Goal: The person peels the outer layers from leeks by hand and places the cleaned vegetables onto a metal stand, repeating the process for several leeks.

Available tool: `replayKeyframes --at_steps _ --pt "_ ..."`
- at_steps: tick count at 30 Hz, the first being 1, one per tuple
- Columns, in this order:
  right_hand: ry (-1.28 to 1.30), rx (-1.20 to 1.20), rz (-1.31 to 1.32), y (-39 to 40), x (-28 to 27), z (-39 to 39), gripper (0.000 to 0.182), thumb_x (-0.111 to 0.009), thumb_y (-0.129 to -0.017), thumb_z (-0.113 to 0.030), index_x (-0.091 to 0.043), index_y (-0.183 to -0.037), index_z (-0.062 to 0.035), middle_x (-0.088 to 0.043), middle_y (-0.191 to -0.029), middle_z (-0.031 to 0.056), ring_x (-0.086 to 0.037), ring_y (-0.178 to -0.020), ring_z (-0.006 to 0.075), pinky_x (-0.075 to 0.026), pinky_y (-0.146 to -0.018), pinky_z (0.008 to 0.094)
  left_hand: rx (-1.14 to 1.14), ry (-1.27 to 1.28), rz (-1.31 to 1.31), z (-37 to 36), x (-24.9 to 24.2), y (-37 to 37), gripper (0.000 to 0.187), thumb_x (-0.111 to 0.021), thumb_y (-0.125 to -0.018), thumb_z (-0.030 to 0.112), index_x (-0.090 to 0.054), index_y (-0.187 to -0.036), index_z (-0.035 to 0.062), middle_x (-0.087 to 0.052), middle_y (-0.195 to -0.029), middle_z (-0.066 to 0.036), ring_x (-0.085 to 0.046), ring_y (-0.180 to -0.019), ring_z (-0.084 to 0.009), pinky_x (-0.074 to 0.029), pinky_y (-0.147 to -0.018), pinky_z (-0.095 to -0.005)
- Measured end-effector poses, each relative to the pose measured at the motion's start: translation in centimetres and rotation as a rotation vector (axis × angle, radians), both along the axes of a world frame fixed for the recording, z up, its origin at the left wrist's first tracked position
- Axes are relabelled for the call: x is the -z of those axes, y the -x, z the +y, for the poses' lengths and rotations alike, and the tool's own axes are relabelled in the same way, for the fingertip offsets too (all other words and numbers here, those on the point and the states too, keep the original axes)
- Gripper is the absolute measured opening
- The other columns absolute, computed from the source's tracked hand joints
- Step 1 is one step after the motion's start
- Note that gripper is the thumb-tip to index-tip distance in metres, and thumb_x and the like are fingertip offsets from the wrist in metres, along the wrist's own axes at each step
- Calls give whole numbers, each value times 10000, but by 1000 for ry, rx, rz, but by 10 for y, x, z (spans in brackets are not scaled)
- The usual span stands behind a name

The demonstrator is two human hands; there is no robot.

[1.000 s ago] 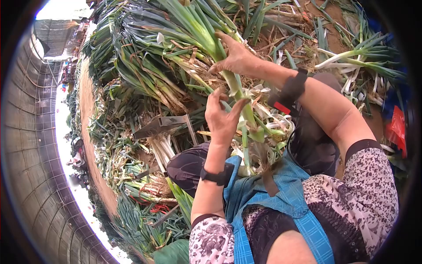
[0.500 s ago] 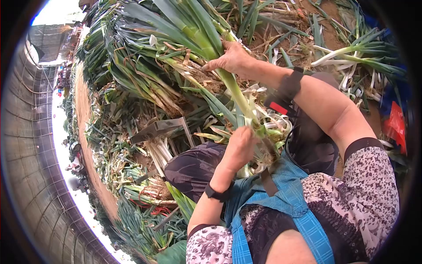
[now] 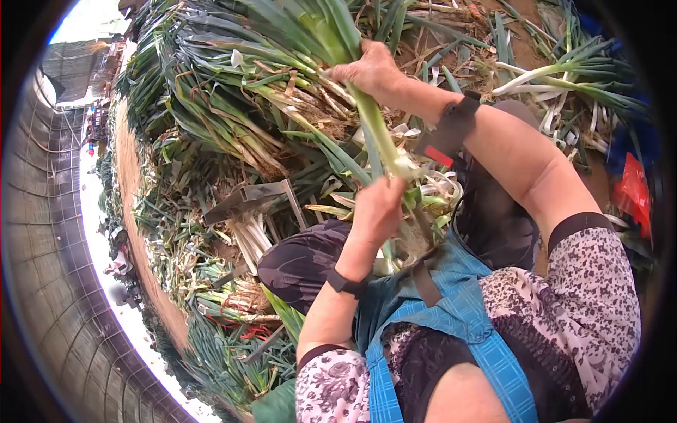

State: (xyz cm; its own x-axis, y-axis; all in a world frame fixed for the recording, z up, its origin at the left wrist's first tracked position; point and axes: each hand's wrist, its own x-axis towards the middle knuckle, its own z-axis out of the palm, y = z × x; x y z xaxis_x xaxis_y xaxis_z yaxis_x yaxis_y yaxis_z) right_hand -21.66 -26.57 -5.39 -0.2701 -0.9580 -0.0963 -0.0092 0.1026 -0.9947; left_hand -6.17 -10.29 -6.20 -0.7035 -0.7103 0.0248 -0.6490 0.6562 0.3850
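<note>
A thick leek [image 3: 374, 123] stretches across in front of me, its broad green leaves fanning toward the top of the view. Just under those leaves, my right hand [image 3: 374, 74] is wrapped round the stalk, thumb on its left side. My left hand [image 3: 379, 208] is closed at the pale lower part of the leek, by a strip of outer leaf; its fingers are partly hidden, and the stalk there is blurred. Fine roots [image 3: 412, 245] hang close to my blue apron [image 3: 437, 289].
A big heap of leeks [image 3: 204, 92] lies at upper left. A metal frame [image 3: 247, 201] stands beside my left knee [image 3: 300, 261]. Peeled white stalks [image 3: 536, 81] and a red plastic bag [image 3: 635, 194] are on the right. Leaf scraps cover the ground.
My left hand has moved slightly up and left along the lower stalk. My right hand stays round the leek below the leaves, and the view has shifted a little.
</note>
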Motion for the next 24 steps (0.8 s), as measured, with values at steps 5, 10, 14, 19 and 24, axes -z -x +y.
replayKeyframes --at_steps 5,10,14,19,24 --pt "94 172 -18 58 -33 -19 344 -789 -736 -174 -615 -949 34 -635 -746 103 -595 -542 154 -522 -492 296 198 -683 -315 95 63 -47 105 -589 -780 129 -593 -800 25 -598 -668 -217 -616 -681 -404 -494 -609 -472" --pt "115 158 -229 60 -29 -13 265 -752 -772 -169 -640 -908 29 -600 -706 78 -576 -555 139 -506 -490 308 -213 -238 269 11 -24 -7 200 -718 -767 109 -626 -928 35 -608 -778 -108 -587 -583 -175 -475 -544 -292" --pt "59 90 -646 59 -21 -8 221 -693 -823 -165 -650 -950 11 -574 -724 76 -566 -597 140 -502 -503 296 -299 -391 631 -44 -39 23 298 -529 -950 191 -526 -1196 23 -579 -1151 -85 -597 -907 -155 -486 -797 -305" --pt "62 -101 -931 68 -21 2 238 -631 -864 -166 -645 -1057 -28 -519 -805 63 -540 -641 123 -470 -467 253 -410 -857 835 -34 10 46 283 -466 -988 226 -607 -1056 -10 -635 -942 -40 -584 -809 -100 -480 -740 -245" --pt "44 -198 -1112 91 -26 -1 251 -622 -872 -209 -601 -1034 -19 -498 -821 60 -536 -667 122 -476 -484 252 -338 -815 473 -10 80 3 230 -547 -928 193 -621 -856 -13 -582 -665 -27 -530 -603 -99 -465 -587 -283"
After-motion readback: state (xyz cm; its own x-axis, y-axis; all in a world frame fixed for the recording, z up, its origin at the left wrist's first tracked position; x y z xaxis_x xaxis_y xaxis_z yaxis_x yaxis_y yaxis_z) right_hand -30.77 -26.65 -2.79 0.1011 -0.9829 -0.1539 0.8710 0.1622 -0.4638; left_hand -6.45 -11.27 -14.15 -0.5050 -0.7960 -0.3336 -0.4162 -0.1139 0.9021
